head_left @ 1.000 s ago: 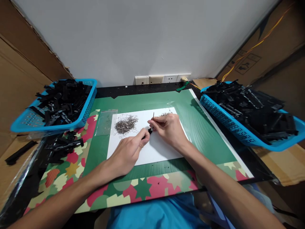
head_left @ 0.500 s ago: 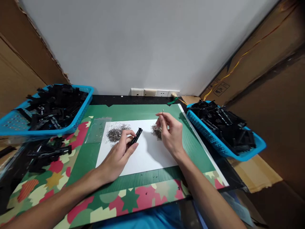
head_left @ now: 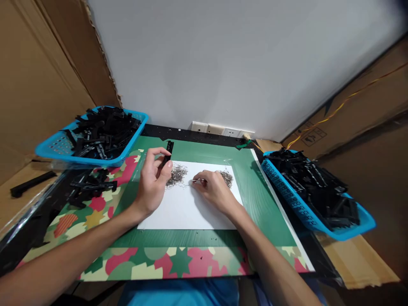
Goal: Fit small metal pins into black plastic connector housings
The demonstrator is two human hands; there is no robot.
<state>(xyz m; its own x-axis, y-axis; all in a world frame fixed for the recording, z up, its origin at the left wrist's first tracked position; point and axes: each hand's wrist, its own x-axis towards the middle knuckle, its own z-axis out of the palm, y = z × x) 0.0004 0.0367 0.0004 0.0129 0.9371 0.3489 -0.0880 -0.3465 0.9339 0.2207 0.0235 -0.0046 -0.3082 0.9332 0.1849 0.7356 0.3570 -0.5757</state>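
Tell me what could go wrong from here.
The left heap of wire-like pieces looks tangled, so the right hand might drag several along together. The right heap appears close to that hand and could be knocked and scattered. The left hand holds a black part up in its fingers, so it might slip and drop.

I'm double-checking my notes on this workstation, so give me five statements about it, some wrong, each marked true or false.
1. The left hand holds a black plastic piece. True.
2. The right hand is empty. False: its fingertips pinch a thin metal piece.
3. Two piles of small wire pieces lie on the white sheet. True.
4. The right basket is red. False: it is blue.
5. The left basket holds wire pieces. False: it holds black plastic parts.
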